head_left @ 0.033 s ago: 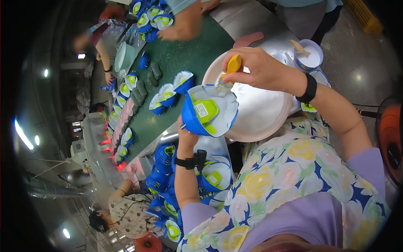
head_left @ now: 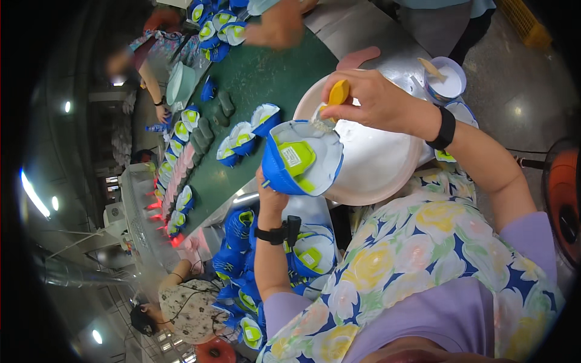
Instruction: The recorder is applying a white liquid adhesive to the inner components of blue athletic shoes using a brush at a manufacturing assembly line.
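A blue shoe upper (head_left: 279,172), its white inner side and lime-green tongue with a white label turned toward me, is held up at the middle. My left hand (head_left: 272,192) grips it from below and behind, its fingers mostly hidden. In my right hand (head_left: 378,100) is a brush with a yellow handle (head_left: 339,92), pinched between thumb and fingers. Its whitish bristles (head_left: 321,124) touch the upper's white top edge. Below and behind both hands lies a wide pale basin (head_left: 396,190) with a white coating inside.
More blue uppers (head_left: 242,138) stand on the green work surface (head_left: 281,78), with a pile (head_left: 230,257) beside my left forearm. A tub of white paste (head_left: 448,85) with a wooden stick stands at right. A co-worker's hand (head_left: 275,30) reaches in at the top; a fan (head_left: 563,206) is far right.
The co-worker's blurred hand at the top has shifted up and right. My hands, the upper and the brush have barely moved.
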The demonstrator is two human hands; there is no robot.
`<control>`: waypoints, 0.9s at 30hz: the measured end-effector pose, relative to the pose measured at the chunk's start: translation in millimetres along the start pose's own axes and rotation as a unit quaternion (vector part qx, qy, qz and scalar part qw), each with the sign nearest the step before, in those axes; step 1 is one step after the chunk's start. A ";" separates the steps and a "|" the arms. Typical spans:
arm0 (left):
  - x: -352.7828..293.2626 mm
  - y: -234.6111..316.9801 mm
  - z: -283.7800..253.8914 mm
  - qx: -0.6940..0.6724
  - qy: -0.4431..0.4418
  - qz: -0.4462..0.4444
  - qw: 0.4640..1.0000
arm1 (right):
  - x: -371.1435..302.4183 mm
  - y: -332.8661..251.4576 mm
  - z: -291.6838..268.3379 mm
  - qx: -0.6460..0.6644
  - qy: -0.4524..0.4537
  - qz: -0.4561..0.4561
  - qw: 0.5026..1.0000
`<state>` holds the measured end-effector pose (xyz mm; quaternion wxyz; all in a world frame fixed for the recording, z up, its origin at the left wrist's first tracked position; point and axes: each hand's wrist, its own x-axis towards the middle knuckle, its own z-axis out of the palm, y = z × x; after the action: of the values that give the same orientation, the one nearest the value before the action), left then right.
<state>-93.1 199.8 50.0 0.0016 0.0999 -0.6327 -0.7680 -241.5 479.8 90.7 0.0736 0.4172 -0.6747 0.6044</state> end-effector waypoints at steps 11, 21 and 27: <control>10.3 -38.0 19.3 0.015 0.123 0.233 0.965 | -23.7 1.9 17.3 0.040 0.086 0.244 0.965; 21.4 -5.3 19.8 0.461 0.160 0.328 0.809 | -29.4 2.0 18.0 0.182 0.083 0.294 0.935; 16.9 -26.4 -13.6 -0.171 0.052 -0.172 0.969 | -26.8 2.0 -0.6 0.116 0.015 0.097 0.988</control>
<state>-104.3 189.6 19.3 -0.0803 0.2454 -0.4639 -0.8474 -225.8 492.9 73.2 -0.0243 0.3465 -0.6358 0.6893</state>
